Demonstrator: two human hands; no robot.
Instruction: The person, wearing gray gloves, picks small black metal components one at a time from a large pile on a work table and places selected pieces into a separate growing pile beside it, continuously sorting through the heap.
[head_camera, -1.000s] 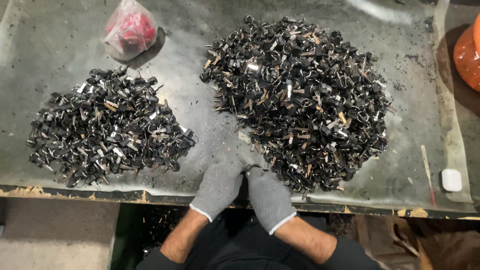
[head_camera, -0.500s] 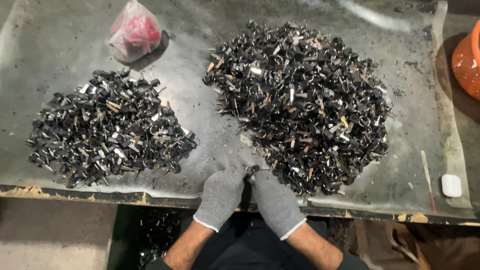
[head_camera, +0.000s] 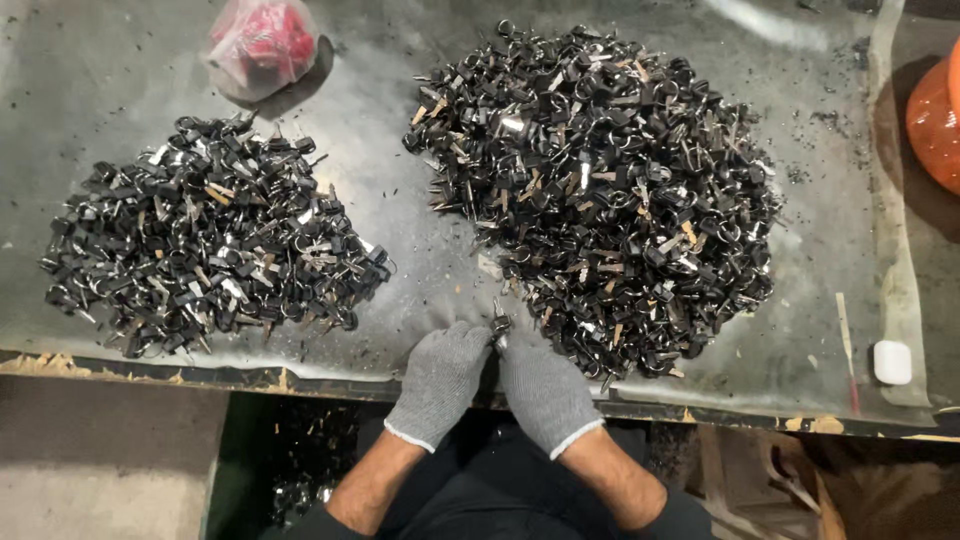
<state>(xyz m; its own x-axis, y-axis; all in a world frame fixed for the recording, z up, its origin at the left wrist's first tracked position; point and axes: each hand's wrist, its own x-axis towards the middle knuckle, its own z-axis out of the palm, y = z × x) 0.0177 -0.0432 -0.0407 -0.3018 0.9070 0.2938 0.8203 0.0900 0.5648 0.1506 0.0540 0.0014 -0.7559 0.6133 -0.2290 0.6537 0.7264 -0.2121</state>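
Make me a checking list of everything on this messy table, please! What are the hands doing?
Surface: grey metal-looking sheet on the bench, scuffed, sprinkled with dark specks.
Job's things: big pile of small black and metal parts on the right; smaller pile on the left; one small part pinched between both hands.
Clutter: clear bag of red bits, orange object at the right edge, small white block, thin stick.
Grippers: left hand and right hand, both in grey knit gloves, fingertips together on the small part.
Cables: nothing seen.
Surroundings: debris below the bench edge; floor at lower left.
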